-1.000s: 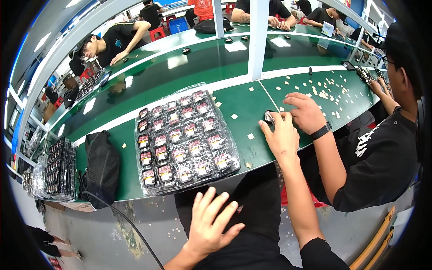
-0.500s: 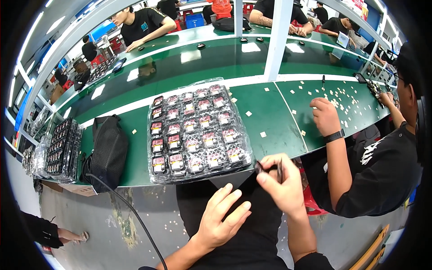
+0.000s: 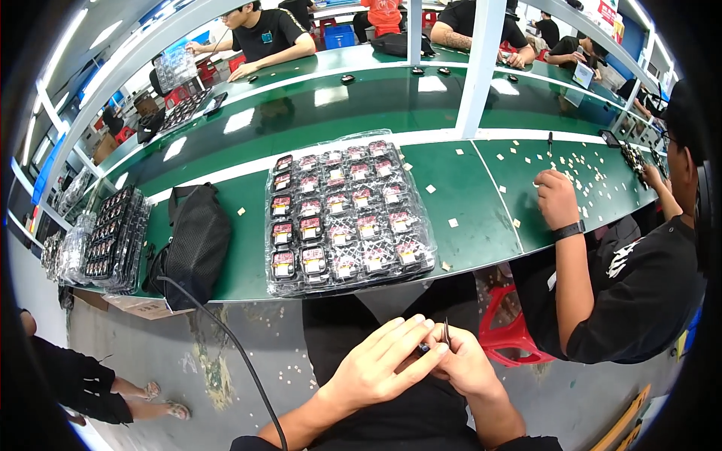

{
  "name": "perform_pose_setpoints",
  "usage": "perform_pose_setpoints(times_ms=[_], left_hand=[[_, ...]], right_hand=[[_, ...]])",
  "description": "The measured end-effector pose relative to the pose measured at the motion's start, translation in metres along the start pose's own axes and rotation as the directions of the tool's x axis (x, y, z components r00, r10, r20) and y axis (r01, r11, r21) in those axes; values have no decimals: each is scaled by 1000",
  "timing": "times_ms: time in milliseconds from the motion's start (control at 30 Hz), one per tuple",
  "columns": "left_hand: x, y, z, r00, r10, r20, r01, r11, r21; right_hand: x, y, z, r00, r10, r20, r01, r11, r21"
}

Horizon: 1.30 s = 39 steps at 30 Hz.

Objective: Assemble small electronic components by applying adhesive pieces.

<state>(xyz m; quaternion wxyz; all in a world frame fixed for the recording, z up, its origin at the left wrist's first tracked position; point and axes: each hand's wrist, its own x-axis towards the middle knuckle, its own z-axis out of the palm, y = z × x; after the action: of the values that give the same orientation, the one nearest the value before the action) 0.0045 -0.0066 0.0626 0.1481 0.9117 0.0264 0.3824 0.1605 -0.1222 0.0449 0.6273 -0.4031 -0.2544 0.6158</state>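
My two hands meet over my lap, below the edge of the green bench (image 3: 481, 203). My right hand (image 3: 466, 364) is closed around a pair of thin tweezers (image 3: 446, 331) and a small dark part (image 3: 424, 348). My left hand (image 3: 380, 368) lies over it, fingers stretched out and touching the small part. In front of me on the bench lies a clear plastic tray (image 3: 346, 214) holding several small dark modules with red and white labels.
A black bag (image 3: 197, 244) with a cable lies left of the tray, beside stacked trays (image 3: 113, 240). Small beige chips (image 3: 453, 222) are scattered on the bench. A co-worker in black sits at my right, one hand (image 3: 556, 197) on the bench. A red stool (image 3: 511, 331) stands between us.
My right hand came back from the bench down to my lap with the tweezers. My left hand rose to meet it, and the two now touch. The view shifted slightly.
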Motion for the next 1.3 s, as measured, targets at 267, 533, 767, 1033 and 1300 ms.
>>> perform_pose_setpoints(times_ms=[267,533,767,1033,1300], left_hand=[[-28,9,0,855,-514,-66,379,707,-598],[-25,8,4,558,-824,97,238,46,-970],[-22,8,10,527,-838,143,142,-79,-987],[-29,7,18,519,-836,176,178,-96,-979],[-33,3,19,560,-812,163,130,-108,-986]], right_hand=[[-1,-13,19,991,-127,39,132,968,-211],[12,-31,32,830,-513,220,412,296,-862],[34,-13,13,596,-670,443,521,-97,-848],[32,-13,10,526,-640,560,470,-330,-819],[37,-9,8,670,-660,339,532,110,-840]])
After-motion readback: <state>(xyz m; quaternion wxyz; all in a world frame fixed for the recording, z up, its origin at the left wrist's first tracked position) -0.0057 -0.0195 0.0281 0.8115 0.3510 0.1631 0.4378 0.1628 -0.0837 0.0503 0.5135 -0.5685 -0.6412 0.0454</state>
